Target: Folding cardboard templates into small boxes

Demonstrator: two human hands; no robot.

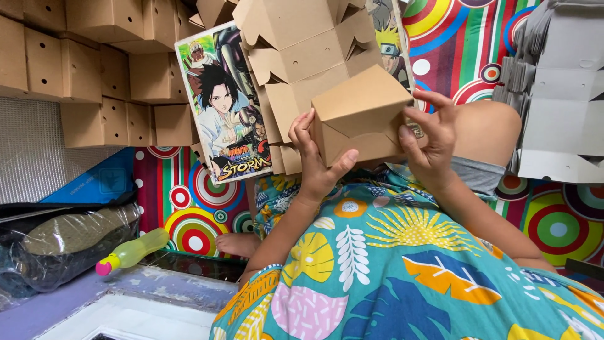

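1. Two hands hold one small brown box (360,116), raised in the middle of the view, above the lap.
2. Left hand (314,164) grips the box's left side and underside: fingers curl up along the left wall, and the thumb lies across the lower front flap.
3. Right hand (431,138) clasps the box's right side, fingers spread and bent over the edge, thumb pressed on the front face near the corner.
4. Both hands are partly closed round the box; neither is flat open nor a fist.
5. Just behind the box rises a stack of flat cardboard blanks (296,56), leaning, with notched edges.
6. Beside that stack, to the left, stands a cartoon poster (223,101).
7. Folded boxes (94,63) are piled against the far left wall.
8. Grey blanks (557,82) are stacked at the right.
9. A yellow-green bottle (132,250) with a pink cap lies low at the left, near a plastic-wrapped bundle (63,245).
10. A leaf-patterned dress (390,271) fills the foreground.
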